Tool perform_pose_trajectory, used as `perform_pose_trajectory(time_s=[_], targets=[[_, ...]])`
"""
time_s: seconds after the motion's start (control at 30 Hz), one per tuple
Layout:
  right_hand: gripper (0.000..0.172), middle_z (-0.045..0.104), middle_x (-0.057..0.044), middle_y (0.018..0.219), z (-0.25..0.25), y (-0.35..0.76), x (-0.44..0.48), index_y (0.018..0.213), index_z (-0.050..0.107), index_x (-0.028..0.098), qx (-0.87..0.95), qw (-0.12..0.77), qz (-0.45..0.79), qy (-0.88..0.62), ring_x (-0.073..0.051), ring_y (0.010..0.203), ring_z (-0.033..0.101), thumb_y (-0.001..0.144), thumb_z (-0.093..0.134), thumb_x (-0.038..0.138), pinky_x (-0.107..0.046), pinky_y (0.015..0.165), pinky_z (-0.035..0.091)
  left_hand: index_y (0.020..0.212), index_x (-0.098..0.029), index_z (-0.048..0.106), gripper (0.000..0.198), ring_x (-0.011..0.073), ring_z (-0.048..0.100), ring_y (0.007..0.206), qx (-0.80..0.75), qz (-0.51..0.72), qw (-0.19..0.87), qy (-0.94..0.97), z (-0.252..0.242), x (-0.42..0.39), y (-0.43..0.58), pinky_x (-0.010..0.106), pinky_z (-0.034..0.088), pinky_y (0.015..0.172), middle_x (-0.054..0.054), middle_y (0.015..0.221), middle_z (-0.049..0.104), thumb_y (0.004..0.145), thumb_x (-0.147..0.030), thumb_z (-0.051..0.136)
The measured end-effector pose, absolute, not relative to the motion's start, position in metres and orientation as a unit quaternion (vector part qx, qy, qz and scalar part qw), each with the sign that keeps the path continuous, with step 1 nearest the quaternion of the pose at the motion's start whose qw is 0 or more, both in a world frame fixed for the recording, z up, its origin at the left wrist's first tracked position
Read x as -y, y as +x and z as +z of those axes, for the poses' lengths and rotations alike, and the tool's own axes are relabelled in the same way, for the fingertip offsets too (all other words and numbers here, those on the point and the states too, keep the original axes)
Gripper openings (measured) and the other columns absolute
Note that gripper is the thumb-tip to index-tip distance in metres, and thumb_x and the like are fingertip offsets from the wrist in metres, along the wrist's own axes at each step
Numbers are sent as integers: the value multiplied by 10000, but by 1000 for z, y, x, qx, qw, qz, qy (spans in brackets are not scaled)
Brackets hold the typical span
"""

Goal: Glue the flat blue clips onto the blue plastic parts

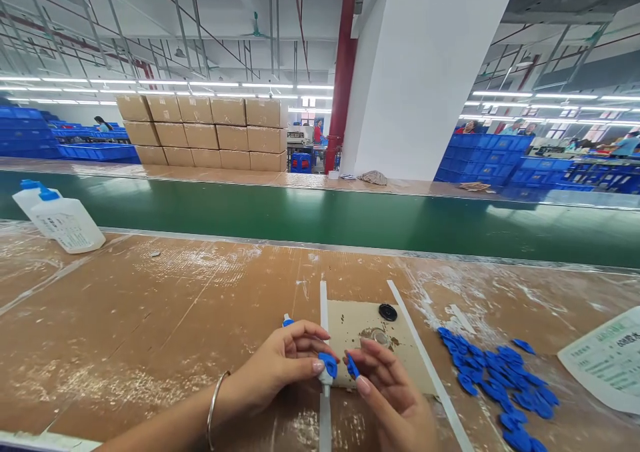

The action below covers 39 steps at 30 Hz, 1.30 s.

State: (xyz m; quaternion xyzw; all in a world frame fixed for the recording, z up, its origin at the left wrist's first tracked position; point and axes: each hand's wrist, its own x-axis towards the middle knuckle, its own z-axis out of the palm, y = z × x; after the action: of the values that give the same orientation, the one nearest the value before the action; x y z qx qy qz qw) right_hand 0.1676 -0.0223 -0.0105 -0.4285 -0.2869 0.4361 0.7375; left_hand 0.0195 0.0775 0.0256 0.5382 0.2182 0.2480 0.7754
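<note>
Two hands working over a bench, seen from above. The left hand is curled, its fingertips grasping a white plastic part with a blue top at the near-left corner of a cardboard sheet. The right hand pinches a small blue piece just beside that part. A bangle circles the left wrist. One white strip runs along the sheet's left edge, another along its right edge. A black ring and a clear disc lie on the sheet. Right of the sheet, a heap of blue pieces spreads toward a printed paper at the bench's right edge. Well left of the sheet, across a wide stretch of white-smeared bench, two white bottles lie by the far edge, beyond which runs a green conveyor belt.
</note>
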Motion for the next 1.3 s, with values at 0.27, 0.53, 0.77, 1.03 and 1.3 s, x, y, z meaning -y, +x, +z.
perform_pose_trajectory(time_s=[0.27, 0.53, 0.77, 1.03, 1.3], targets=[[429, 681, -43, 959, -15, 148, 17, 1051, 580, 241, 295, 754, 393, -436, -167, 918, 625, 684, 742, 392, -289, 823, 509, 1013, -147, 580, 375, 162, 626, 872, -238, 250, 773, 531, 28, -76, 19, 288, 480, 771, 85, 978, 660, 700, -225, 769], [295, 660, -6, 1017, -30, 142, 10, 1104, 556, 260, 543, 631, -7, -555, -138, 934, 614, 816, 595, 211, -247, 830, 482, 985, -171, 603, 386, 135, 591, 843, -238, 253, 765, 542, 19, -78, 22, 244, 442, 765, 37, 948, 624, 657, -228, 798], [287, 628, -49, 1087, -18, 183, 21, 1136, 516, 181, 670, 487, -159, -537, -160, 1053, 544, 851, 542, 163, -279, 909, 432, 932, -174, 611, 215, 164, 586, 862, -295, 287, 592, 693, 25, -90, 13, 270, 463, 777, 39, 909, 625, 740, -233, 689], [356, 650, -113, 883, -42, 305, 56, 850, 642, 167, 571, 233, -206, -760, -278, 808, 584, 905, 323, 316, -445, 749, 473, 982, -184, 586, 273, 231, 579, 890, -421, 212, 70, 879, 26, -132, -12, 373, 483, 748, 67, 979, 599, 816, -73, 400], [365, 697, -44, 845, -32, 311, 54, 788, 659, 228, 538, 256, -28, -803, -212, 723, 669, 801, 323, 371, -338, 594, 532, 1059, -204, 584, 221, 215, 469, 1169, -284, 229, 101, 925, 26, -127, 2, 392, 395, 1010, 75, 1217, 545, 891, -164, 446]])
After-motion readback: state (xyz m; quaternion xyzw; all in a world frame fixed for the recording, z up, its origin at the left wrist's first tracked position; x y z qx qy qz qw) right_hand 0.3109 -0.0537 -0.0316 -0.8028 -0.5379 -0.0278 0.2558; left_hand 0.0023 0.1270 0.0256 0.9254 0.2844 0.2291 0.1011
